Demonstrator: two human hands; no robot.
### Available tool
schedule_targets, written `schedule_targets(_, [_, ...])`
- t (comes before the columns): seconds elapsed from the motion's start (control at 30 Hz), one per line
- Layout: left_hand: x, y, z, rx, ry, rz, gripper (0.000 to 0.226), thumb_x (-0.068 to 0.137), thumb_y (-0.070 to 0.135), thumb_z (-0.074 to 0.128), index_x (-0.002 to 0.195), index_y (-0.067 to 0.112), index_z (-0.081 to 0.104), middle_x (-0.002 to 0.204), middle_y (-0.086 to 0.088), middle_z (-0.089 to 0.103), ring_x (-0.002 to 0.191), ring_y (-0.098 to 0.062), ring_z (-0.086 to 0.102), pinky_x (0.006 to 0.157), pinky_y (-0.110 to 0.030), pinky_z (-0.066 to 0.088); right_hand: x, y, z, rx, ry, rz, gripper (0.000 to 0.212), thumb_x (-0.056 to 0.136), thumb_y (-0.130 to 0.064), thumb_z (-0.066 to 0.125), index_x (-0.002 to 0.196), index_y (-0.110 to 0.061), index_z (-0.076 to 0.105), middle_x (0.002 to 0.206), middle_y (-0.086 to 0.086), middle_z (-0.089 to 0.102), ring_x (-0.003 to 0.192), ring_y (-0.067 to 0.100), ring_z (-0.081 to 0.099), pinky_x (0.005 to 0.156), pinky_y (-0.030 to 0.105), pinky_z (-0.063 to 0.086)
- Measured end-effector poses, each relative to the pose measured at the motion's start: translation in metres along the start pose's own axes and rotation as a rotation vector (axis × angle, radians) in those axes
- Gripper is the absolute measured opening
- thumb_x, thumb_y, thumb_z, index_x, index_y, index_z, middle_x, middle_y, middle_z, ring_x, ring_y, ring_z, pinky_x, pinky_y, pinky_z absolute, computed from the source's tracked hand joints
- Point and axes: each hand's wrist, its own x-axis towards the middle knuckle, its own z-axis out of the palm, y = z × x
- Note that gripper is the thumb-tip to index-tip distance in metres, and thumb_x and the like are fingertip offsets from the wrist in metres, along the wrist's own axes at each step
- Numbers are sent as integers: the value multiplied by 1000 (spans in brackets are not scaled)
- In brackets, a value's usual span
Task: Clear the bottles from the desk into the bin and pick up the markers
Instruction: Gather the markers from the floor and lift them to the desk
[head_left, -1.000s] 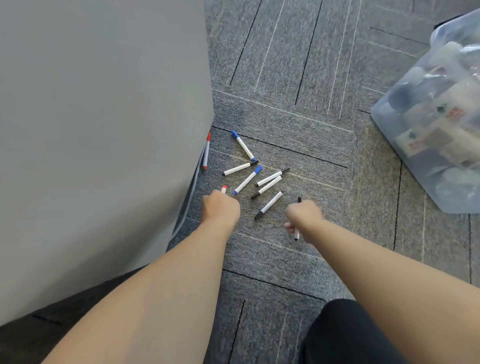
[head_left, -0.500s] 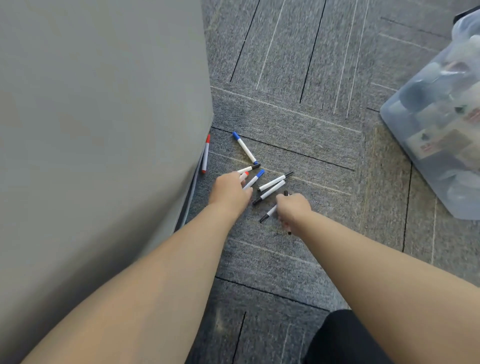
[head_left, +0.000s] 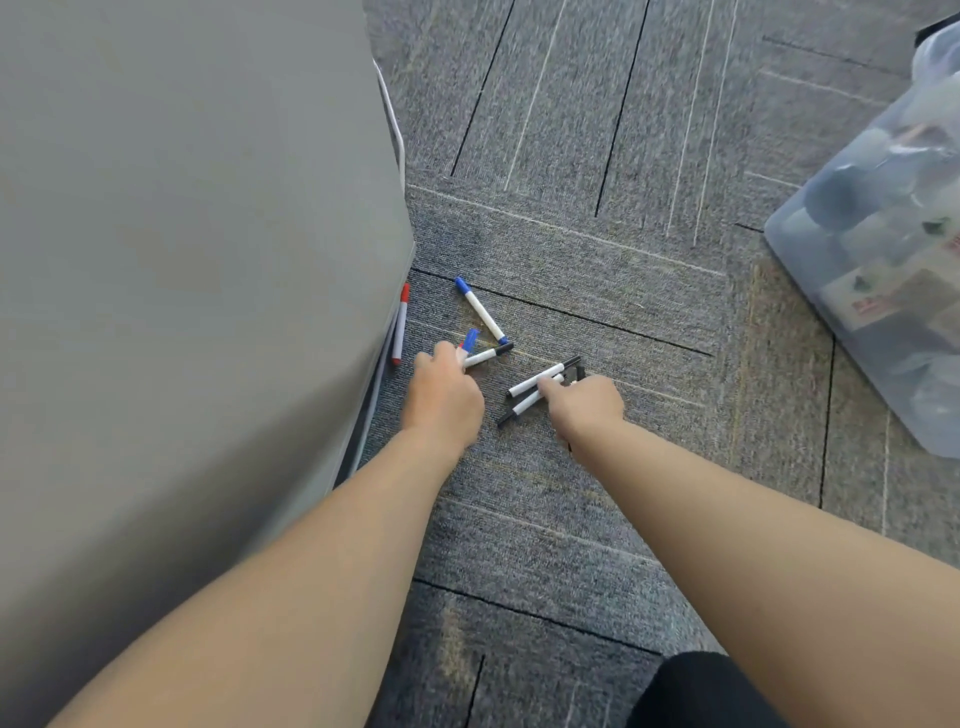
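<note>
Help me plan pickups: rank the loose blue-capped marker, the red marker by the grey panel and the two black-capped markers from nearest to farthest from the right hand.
1. Two black-capped markers: at the right hand's fingertips.
2. Blue-capped marker: ahead, left.
3. Red marker: far left, against the grey panel.

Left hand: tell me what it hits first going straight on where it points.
Probably the white marker with a black cap just beyond the left hand, though depth is unclear.
</note>
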Motion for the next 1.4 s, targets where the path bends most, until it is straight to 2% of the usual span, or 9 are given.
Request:
schedule_targets(0.23, [23, -14, -9, 193, 119, -12, 49, 90, -1, 55, 135, 13, 40, 134, -10, 37, 103, -28, 60, 78, -35, 49, -4, 3, 1, -67, 13, -20, 39, 89, -22, 59, 59, -10, 37, 55, 3, 38, 47, 17, 33, 44, 25, 23])
schedule_targets(0.53, [43, -8, -20, 387, 132, 3, 38, 95, 0, 51, 133, 3, 48, 142, -13, 37, 117, -24, 58, 84, -34, 51, -8, 8, -11, -245, -2, -82, 40, 90, -20, 57, 56, -10, 38, 57, 4, 41, 49, 17, 35, 45, 25, 27])
schedule_targets(0.67, [47, -7, -11, 479, 64, 38, 36, 102, 4, 31, 137, 2, 41, 134, -13, 48, 72, -8, 44, 66, -18, 41, -11, 13, -9, -363, -50, -139, 39, 92, -26, 54, 59, -10, 38, 59, 2, 43, 50, 16, 37, 44, 26, 27])
schedule_targets(0.73, [46, -1, -14, 409, 76, 69, 36, 103, 6, 27, 136, 4, 41, 133, -13, 50, 74, 1, 41, 62, -14, 29, -13, 16, -9, -366, -57, -160, 41, 94, -32, 51, 61, -11, 38, 60, 2, 43, 50, 15, 38, 44, 27, 25])
schedule_targets(0.83, [37, 6, -22, 344, 105, 82, 33, 100, 2, 35, 132, 0, 45, 129, -13, 51, 115, -21, 49, 84, -25, 38, -17, 16, -8, -297, -78, -152, 38, 93, -43, 51, 82, -6, 48, 75, 5, 50, 58, 17, 44, 45, 27, 26])
schedule_targets(1.0, [52, 9, -24, 306, 99, -34, 37, 100, 0, 39, 137, -4, 41, 132, -17, 48, 118, -23, 51, 83, -28, 51, -26, 21, 1, -346, -157, -156, 55, 87, -45, 62, 122, -6, 45, 108, 10, 57, 82, 22, 56, 52, 27, 40])
schedule_targets(1.13, [51, 10, -33, 272, 31, -53, 35, 100, 0, 43, 134, -5, 44, 134, -19, 51, 106, -13, 59, 80, -19, 54, -31, 31, 14, -393, -180, -162, 34, 89, -32, 63, 110, -9, 49, 107, 11, 61, 89, 27, 63, 74, 39, 56])
schedule_targets(1.23, [45, 5, -35, 306, 26, -22, 31, 96, 5, 51, 126, 1, 49, 128, -18, 55, 114, -32, 59, 86, -38, 51, -32, 29, 12, -467, -188, -172, 11, 92, -19, 54, 96, -10, 48, 101, 10, 58, 73, 22, 55, 58, 32, 46])
schedule_targets(1.4, [35, -1, -31, 298, 18, 30, 23, 92, 19, 49, 112, 7, 52, 109, -12, 62, 98, -33, 61, 71, -34, 43, -28, 24, -5, -399, -262, -139, 12, 85, -14, 49, 75, -9, 47, 70, 2, 49, 51, 13, 41, 45, 24, 34])
